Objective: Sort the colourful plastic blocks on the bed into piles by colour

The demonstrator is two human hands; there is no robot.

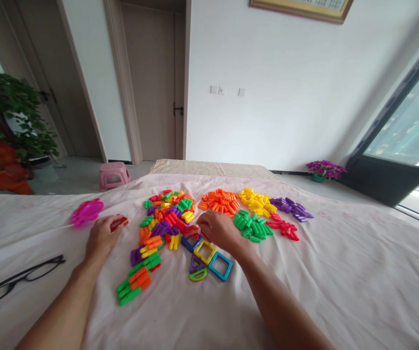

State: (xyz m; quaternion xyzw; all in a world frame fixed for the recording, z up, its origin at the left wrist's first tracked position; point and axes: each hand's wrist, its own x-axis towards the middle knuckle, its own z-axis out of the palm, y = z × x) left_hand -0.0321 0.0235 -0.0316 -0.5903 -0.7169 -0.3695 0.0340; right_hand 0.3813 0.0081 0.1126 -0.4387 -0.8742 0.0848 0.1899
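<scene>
My left hand point(100, 236) is closed round a red, flat-edged piece point(119, 222), held left of a mixed heap of coloured plastic blocks point(171, 214). Over the near right side of that heap, my right hand point(219, 230) pinches a layered red piece point(190, 230) that looks like stacked tiles. Just below it lie a dark blue square frame point(184, 244), a yellow square frame point(197, 253) and a light blue square frame point(211, 269). A purple triangle point(192, 265) and a green half-round piece point(198, 278) touch them.
Sorted piles lie beyond my right hand: orange point(219, 200), yellow point(256, 201), purple point(292, 208), green point(251, 227) and red point(284, 227). At left are a pink toy dish point(87, 212) and eyeglasses point(22, 276). Joined green and orange blocks point(134, 284) lie nearer me on the cloth.
</scene>
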